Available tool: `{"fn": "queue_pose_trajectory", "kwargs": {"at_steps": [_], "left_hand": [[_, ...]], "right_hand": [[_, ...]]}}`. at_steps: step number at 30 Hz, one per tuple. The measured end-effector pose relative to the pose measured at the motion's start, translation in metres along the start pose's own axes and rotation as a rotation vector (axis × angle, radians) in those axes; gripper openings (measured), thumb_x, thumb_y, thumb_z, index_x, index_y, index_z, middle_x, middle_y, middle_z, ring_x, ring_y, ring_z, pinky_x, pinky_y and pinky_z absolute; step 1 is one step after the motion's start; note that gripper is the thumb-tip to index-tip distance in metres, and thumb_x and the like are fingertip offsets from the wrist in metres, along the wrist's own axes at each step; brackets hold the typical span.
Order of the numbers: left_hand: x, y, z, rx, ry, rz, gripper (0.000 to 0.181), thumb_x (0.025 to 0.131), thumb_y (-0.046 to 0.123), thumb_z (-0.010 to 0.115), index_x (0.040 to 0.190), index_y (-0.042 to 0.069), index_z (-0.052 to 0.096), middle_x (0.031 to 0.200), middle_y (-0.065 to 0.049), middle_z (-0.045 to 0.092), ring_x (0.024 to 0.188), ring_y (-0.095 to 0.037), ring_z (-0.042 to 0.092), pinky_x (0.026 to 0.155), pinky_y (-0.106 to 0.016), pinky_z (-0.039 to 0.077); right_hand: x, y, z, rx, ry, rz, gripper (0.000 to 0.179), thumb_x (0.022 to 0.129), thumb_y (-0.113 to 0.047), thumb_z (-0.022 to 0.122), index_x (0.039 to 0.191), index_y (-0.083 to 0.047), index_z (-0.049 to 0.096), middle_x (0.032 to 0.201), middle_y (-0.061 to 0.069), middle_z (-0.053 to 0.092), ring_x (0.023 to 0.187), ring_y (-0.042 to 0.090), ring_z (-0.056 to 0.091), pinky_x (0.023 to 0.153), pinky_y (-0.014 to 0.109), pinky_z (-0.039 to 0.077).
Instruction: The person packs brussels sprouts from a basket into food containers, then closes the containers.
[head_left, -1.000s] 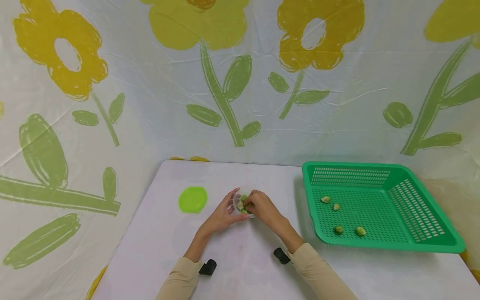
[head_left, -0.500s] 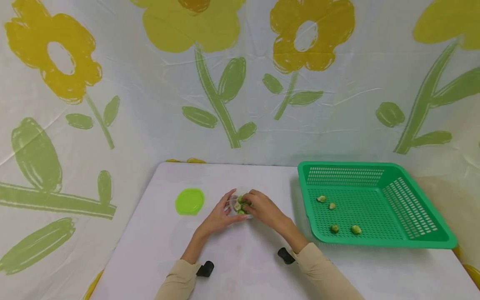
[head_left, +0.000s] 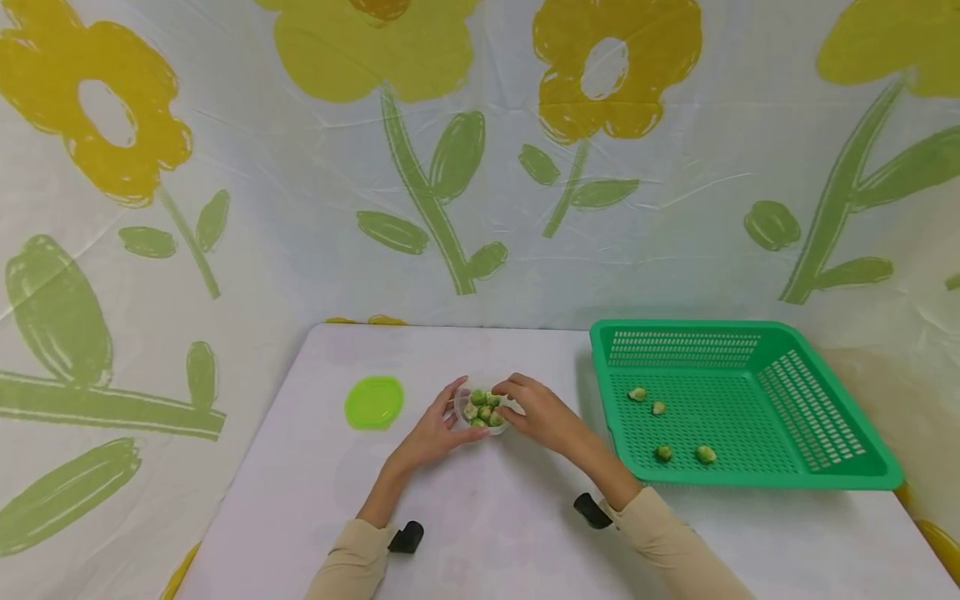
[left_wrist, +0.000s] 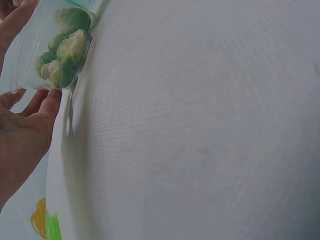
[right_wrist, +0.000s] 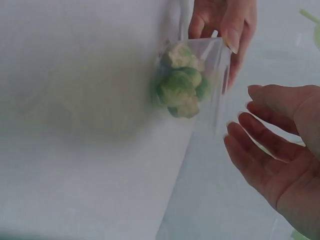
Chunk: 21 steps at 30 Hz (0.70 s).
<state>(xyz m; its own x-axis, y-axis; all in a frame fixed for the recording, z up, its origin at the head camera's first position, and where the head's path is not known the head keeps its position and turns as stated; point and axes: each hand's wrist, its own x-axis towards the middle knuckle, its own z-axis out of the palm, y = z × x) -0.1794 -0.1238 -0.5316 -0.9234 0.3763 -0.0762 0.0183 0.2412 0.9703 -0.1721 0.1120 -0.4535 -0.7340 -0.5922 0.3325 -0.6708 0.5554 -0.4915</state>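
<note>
A small clear plastic container (head_left: 460, 407) stands on the table, holding several green Brussels sprouts (head_left: 483, 410). My left hand (head_left: 427, 435) grips it from the left side, thumb at the near side and fingers round the far side. In the left wrist view, sprouts (left_wrist: 70, 50) show through the container's wall above the left hand (left_wrist: 22, 135). My right hand (head_left: 546, 414) is just off the container's right rim. The right wrist view shows that right hand (right_wrist: 282, 142) with fingers spread and loosely bent, nothing between them, apart from the container (right_wrist: 212, 50).
A green perforated basket (head_left: 757, 481) stands at the right, with several sprouts (head_left: 705, 454) on its floor. A lime-green lid (head_left: 373, 402) lies flat on the white table (head_left: 480, 533) to the left. A flower-printed cloth (head_left: 315, 208) hangs behind the table.
My right hand has drawn back from inside the container to the right and its fingers have opened, so more sprouts show. The left hand stays on the container. The head view shifted slightly.
</note>
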Motion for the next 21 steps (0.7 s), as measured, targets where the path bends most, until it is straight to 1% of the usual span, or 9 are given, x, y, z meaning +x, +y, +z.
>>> {"fn": "queue_pose_trajectory", "kwargs": {"at_steps": [4, 7, 9, 12, 16, 21], "left_hand": [[0.001, 0.0, 0.0, 0.008, 0.005, -0.001, 0.103, 0.085, 0.033, 0.088, 0.165, 0.02, 0.023, 0.165, -0.016, 0.025, 0.15, -0.033, 0.03, 0.12, -0.045, 0.033], [0.002, 0.0, 0.0, 0.008, 0.006, -0.004, 0.103, 0.084, 0.034, 0.088, 0.164, 0.022, 0.024, 0.164, -0.014, 0.027, 0.15, -0.031, 0.031, 0.121, -0.044, 0.032], [0.002, 0.0, 0.001, 0.012, 0.01, -0.004, 0.103, 0.084, 0.034, 0.088, 0.164, 0.022, 0.024, 0.163, -0.014, 0.029, 0.149, -0.031, 0.032, 0.121, -0.045, 0.032], [0.002, 0.0, 0.001, 0.021, 0.015, -0.002, 0.102, 0.085, 0.033, 0.087, 0.164, 0.021, 0.024, 0.162, -0.015, 0.031, 0.149, -0.034, 0.032, 0.121, -0.048, 0.032], [0.001, 0.001, 0.002, 0.025, 0.02, -0.009, 0.101, 0.086, 0.032, 0.087, 0.164, 0.021, 0.025, 0.163, -0.016, 0.03, 0.15, -0.037, 0.03, 0.12, -0.05, 0.032], [0.0, 0.001, 0.002, 0.01, 0.02, -0.018, 0.103, 0.085, 0.032, 0.088, 0.164, 0.021, 0.024, 0.165, -0.016, 0.026, 0.152, -0.036, 0.027, 0.121, -0.048, 0.031]], "right_hand": [[-0.004, 0.0, -0.009, -0.037, 0.034, -0.009, 0.026, 0.091, -0.002, 0.077, 0.115, 0.002, 0.07, 0.106, 0.012, 0.068, 0.095, 0.029, 0.067, 0.082, 0.036, 0.061], [-0.006, 0.002, -0.015, -0.044, 0.071, -0.013, 0.026, 0.09, 0.0, 0.078, 0.114, 0.003, 0.07, 0.105, 0.014, 0.068, 0.093, 0.03, 0.068, 0.081, 0.038, 0.061], [-0.007, 0.003, -0.019, -0.055, 0.09, -0.014, 0.026, 0.089, 0.0, 0.078, 0.113, 0.003, 0.07, 0.105, 0.014, 0.068, 0.093, 0.031, 0.068, 0.081, 0.039, 0.061], [-0.009, 0.006, -0.025, -0.065, 0.103, -0.012, 0.026, 0.089, 0.001, 0.078, 0.113, 0.003, 0.07, 0.106, 0.014, 0.068, 0.094, 0.03, 0.068, 0.081, 0.04, 0.061], [-0.012, 0.01, -0.033, -0.071, 0.118, -0.005, 0.025, 0.09, 0.001, 0.077, 0.114, 0.003, 0.07, 0.106, 0.014, 0.068, 0.094, 0.03, 0.068, 0.081, 0.041, 0.06], [-0.016, 0.011, -0.046, -0.088, 0.14, 0.012, 0.024, 0.091, 0.001, 0.077, 0.113, 0.003, 0.071, 0.107, 0.014, 0.068, 0.094, 0.03, 0.068, 0.08, 0.041, 0.06]]}}
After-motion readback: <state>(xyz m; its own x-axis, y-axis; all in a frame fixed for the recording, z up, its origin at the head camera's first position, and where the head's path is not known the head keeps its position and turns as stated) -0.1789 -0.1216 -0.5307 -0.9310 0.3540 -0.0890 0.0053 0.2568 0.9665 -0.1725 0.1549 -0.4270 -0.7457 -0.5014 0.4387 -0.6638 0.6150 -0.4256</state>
